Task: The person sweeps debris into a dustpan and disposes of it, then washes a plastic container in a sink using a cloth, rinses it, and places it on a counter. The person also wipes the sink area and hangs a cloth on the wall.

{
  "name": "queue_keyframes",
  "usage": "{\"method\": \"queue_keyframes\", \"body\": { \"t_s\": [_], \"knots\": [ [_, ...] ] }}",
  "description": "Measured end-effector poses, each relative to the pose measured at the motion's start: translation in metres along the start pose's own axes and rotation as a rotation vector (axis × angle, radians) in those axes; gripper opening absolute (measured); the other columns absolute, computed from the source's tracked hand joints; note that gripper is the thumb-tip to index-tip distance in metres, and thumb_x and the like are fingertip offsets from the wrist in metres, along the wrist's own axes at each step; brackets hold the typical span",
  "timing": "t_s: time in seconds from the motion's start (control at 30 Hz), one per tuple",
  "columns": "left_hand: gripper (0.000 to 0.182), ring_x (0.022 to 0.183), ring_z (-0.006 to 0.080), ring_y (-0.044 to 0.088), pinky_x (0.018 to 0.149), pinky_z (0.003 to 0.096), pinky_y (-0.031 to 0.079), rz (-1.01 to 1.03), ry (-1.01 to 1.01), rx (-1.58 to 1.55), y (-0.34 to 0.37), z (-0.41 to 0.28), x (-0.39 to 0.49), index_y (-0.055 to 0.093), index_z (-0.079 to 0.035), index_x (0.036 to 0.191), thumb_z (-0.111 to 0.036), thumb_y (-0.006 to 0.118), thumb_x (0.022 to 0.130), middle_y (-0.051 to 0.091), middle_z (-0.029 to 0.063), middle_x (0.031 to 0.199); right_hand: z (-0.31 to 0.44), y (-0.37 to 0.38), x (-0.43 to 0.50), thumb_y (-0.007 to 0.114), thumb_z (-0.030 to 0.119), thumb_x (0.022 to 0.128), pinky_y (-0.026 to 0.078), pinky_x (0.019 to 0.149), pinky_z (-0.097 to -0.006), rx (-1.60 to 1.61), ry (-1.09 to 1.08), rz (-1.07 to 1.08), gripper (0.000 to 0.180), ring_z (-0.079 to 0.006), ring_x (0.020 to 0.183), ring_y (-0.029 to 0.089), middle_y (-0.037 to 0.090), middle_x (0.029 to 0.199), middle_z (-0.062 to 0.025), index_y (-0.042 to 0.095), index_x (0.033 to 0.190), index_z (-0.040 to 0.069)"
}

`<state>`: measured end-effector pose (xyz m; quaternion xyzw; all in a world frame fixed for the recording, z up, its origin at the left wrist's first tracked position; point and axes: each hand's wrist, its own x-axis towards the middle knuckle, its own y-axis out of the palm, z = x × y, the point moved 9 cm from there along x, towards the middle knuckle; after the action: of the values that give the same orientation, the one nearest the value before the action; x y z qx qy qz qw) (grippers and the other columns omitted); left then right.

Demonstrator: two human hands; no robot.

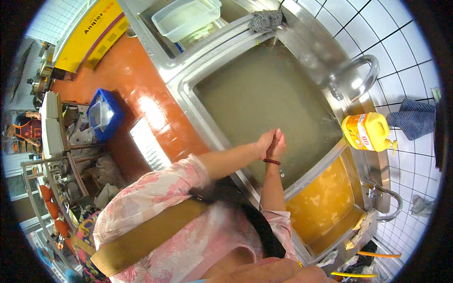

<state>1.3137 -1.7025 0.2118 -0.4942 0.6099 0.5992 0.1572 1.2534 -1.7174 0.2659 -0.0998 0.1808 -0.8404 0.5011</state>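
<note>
My left hand (264, 142) and my right hand (278, 146) are pressed together, with their fingers partly hiding each other. Whether anything lies between the palms is hidden. A dark red bead bracelet (272, 162) circles my right wrist. Beneath both hands, a large stainless steel sink basin (205, 132) holds cloudy grey-green water (262, 95). A small pale bit (282, 173) shows in the water near my right forearm.
A curved faucet (371, 70) stands along the tiled wall. Beside it sits a yellow detergent jug (366, 131) with a pump. An adjoining basin holds orange-brown liquid (324, 200). A steel wool scourer (265, 21) rests near a clear plastic tub (187, 17). A blue crate (119, 115) is on the floor.
</note>
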Motion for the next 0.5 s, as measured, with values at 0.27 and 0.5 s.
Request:
{"method": "queue_keyframes", "body": {
  "t_s": [0.27,0.5],
  "knots": [
    [0.054,0.11,0.0238,0.037,0.091,0.0474,0.028,-0.38,0.074,0.398,-0.05,0.002,-0.037,0.047,-0.008,0.109,-0.055,0.042,0.082,0.044,0.0108,0.116,-0.116,0.015,-0.032,0.048,0.022,0.085,0.046,0.073,-0.0364,-0.487,0.447,0.394,0.031,-0.0236,0.081,0.057,0.058,0.095,-0.0137,0.049,0.108,0.0],
    [0.07,0.13,0.0256,0.014,0.104,0.0436,0.011,-0.028,0.15,-0.059,-0.034,-0.029,-0.022,0.021,-0.008,0.135,-0.056,0.031,0.085,0.018,0.0106,0.141,0.005,0.036,-0.044,0.037,0.035,0.089,0.032,0.091,-0.0367,0.507,0.208,0.447,0.045,-0.0247,0.107,0.044,0.047,0.115,-0.0137,0.044,0.116,0.0]
  ]
}}
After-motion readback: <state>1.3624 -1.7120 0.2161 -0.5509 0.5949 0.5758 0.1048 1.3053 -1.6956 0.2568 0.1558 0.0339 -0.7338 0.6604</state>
